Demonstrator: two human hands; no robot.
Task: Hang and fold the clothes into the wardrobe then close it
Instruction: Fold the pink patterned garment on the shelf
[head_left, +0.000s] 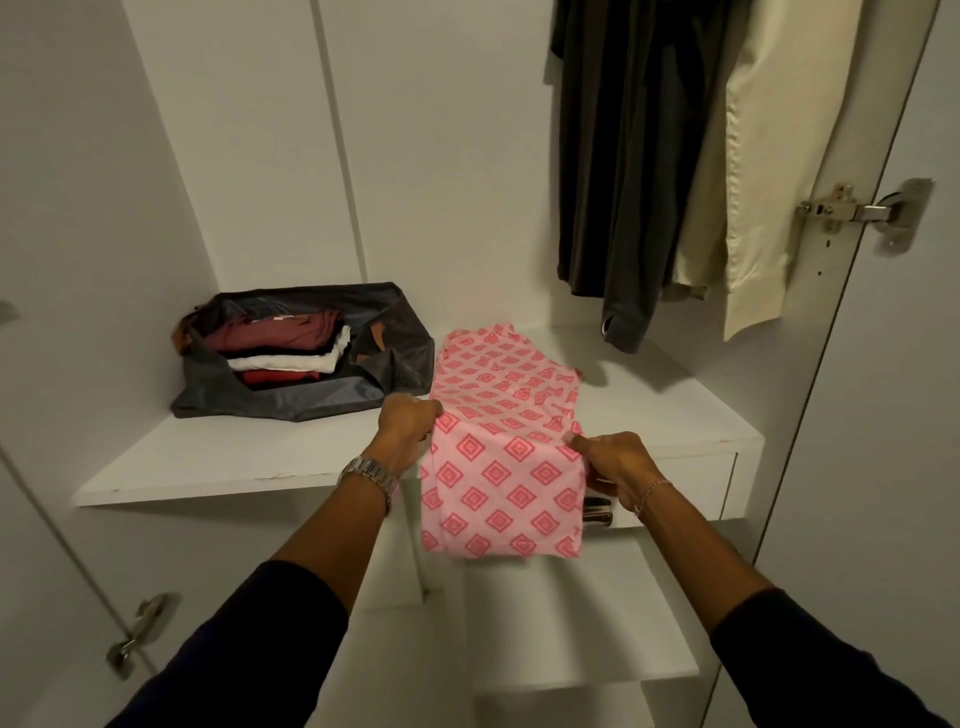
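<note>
Two hands work at the open white wardrobe (249, 156), whose broad shelf (649, 415) serves as the landmark. Above the shelf's right end hang a dark garment (623, 182) and, just beside it on the right, a cream garment (769, 171); the dark one's lower tip nearly reaches the shelf. On the shelf's left part sits an open dark grey bag (301, 397) holding a stack of folded clothes (285, 348) in maroon, white and red. Right of the bag, the pink patterned garment (504, 415) lies with its far half on the shelf and its near half draped over the shelf's front edge. At that edge the left hand (408, 423) grips the garment's left side with curled fingers, and the right hand (610, 460) pinches its right side. A metal watch (370, 475) circles the left wrist and a thin bracelet (652, 493) the right. Below the shelf's right end, a drawer front (711, 483) shows.
</note>
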